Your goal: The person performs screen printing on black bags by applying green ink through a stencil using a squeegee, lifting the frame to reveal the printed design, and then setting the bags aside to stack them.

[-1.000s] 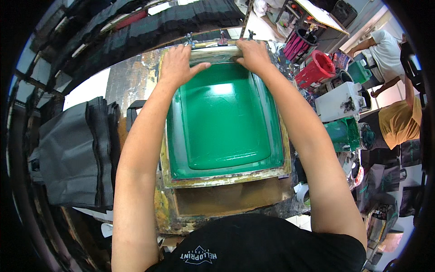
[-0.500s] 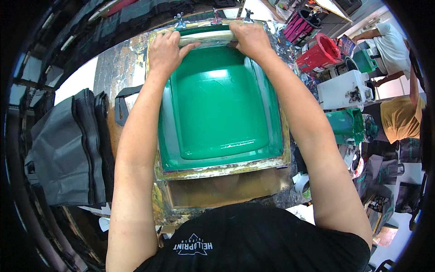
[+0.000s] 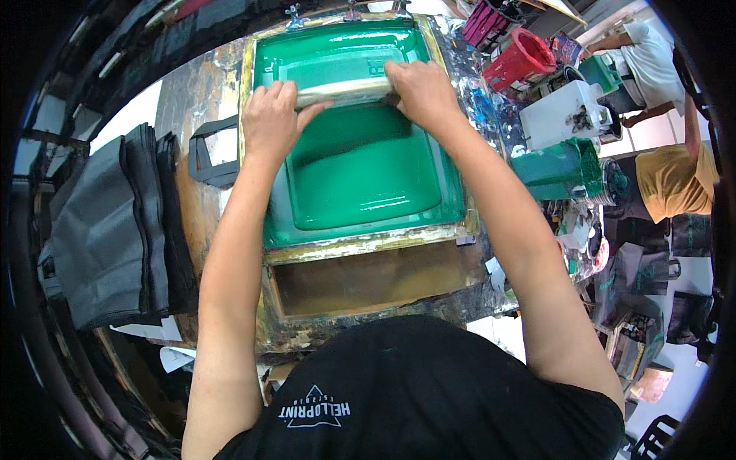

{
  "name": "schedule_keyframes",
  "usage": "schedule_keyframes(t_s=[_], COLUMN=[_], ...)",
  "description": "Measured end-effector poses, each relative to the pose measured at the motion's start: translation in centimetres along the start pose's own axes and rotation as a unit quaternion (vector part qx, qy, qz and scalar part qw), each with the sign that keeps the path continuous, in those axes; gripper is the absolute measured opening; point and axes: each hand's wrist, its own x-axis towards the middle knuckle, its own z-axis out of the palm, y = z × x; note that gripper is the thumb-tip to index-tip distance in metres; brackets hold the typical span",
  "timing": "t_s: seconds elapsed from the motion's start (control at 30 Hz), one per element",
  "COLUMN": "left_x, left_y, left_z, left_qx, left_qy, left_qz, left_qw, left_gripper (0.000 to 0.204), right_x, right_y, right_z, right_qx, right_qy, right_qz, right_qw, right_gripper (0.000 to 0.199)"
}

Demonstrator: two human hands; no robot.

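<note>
A wide squeegee (image 3: pixel 345 93) spans the inside of a wooden-framed printing screen (image 3: pixel 368 244) coated in green ink. My left hand (image 3: pixel 270 120) is wrapped round its left end, thumb along the near side. My right hand (image 3: pixel 423 93) grips the right end; some of its fingers are hidden behind the handle. On the near side of the squeegee lies a glossy pool of green ink (image 3: pixel 360 188). Beyond it the mesh shows a thinner green layer with a small design. The blade's edge is hidden by the handle and ink.
Small clamps (image 3: pixel 294 15) hold the screen's far edge. Dark fabric bags (image 3: pixel 107 230) are stacked at the left, and a dark strap (image 3: pixel 211 153) sticks out beside the screen. Red (image 3: pixel 521 60) and green-stained buckets (image 3: pixel 560 170) and a white container (image 3: pixel 563 115) stand right. Two people are beyond.
Both hands have drawn the squeegee from the screen's far end toward me. The ink pool has been pushed nearer, uncovering thinly coated mesh behind. The view has shifted slightly.
</note>
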Motion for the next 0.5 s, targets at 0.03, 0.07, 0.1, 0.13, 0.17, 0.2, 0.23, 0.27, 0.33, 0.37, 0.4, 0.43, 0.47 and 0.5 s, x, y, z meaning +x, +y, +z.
schedule_keyframes(t_s=[0.03,0.07,0.1,0.13,0.17,0.2,0.23,0.27,0.33,0.37,0.4,0.43,0.47,0.5], left_x=[-0.8,-1.5,-2.3,-3.0,-3.8,-4.8,-5.7,-6.4,-7.7,-8.3,-8.8,-9.3,-9.9,-10.5], left_y=[0.6,1.1,1.7,2.4,2.9,3.3,3.7,4.2,5.1,5.6,6.1,6.5,7.0,7.3], left_z=[-0.8,-1.7,-2.5,-3.2,-4.0,-4.5,-5.1,-5.7,-6.9,-7.6,-8.3,-9.0,-9.6,-10.1], left_qx=[-0.007,-0.011,-0.015,-0.02,-0.023,-0.023,-0.019,-0.018,-0.024,-0.028,-0.032,-0.036,-0.046,-0.047], left_qy=[-0.017,-0.026,-0.029,-0.033,-0.036,-0.04,-0.043,-0.045,-0.046,-0.051,-0.055,-0.059,-0.072,-0.073], left_qz=[-0.01,-0.012,-0.016,-0.021,-0.024,-0.026,-0.023,-0.019,-0.02,-0.021,-0.022,-0.023,-0.029,-0.027], left_qw=[1.0,1.0,0.999,0.999,0.999,0.999,0.999,0.999,0.998,0.998,0.998,0.997,0.996,0.996], left_gripper=[0.055,0.054,0.054,0.054,0.054,0.053,0.053,0.053,0.052,0.052,0.052,0.052,0.05,0.05], right_x=[-0.9,-1.8,-2.8,-4.0,-4.8,-5.7,-6.7,-7.7,-9.6,-10.4,-11.2,-12.0,-12.7,-13.4], right_y=[-0.6,-1.2,-1.8,-2.2,-2.8,-3.4,-4.0,-4.6,-5.6,-6.2,-6.8,-7.2,-7.6,-7.9], right_z=[-0.7,-1.5,-2.1,-2.1,-2.7,-3.4,-3.9,-4.0,-5.2,-5.8,-6.3,-6.7,-7.0,-7.3], right_qx=[0.001,0.002,0.003,0.009,0.014,0.02,0.026,0.014,0.018,0.022,0.024,0.018,0.011,0.004], right_qy=[-0.009,-0.017,-0.026,-0.003,-0.011,-0.021,-0.031,-0.035,-0.051,-0.058,-0.069,-0.053,-0.037,-0.022], right_qz=[0.0,0.001,0.003,0.001,0.002,0.003,0.003,0.009,0.019,0.024,0.031,0.024,0.017,0.009], right_qw=[1.0,1.0,1.0,1.0,1.0,1.0,0.999,0.999,0.998,0.998,0.997,0.998,0.999,1.0], right_gripper=[0.036,0.036,0.037,0.039,0.04,0.04,0.04,0.041,0.042,0.043,0.042,0.031,0.02,0.01])
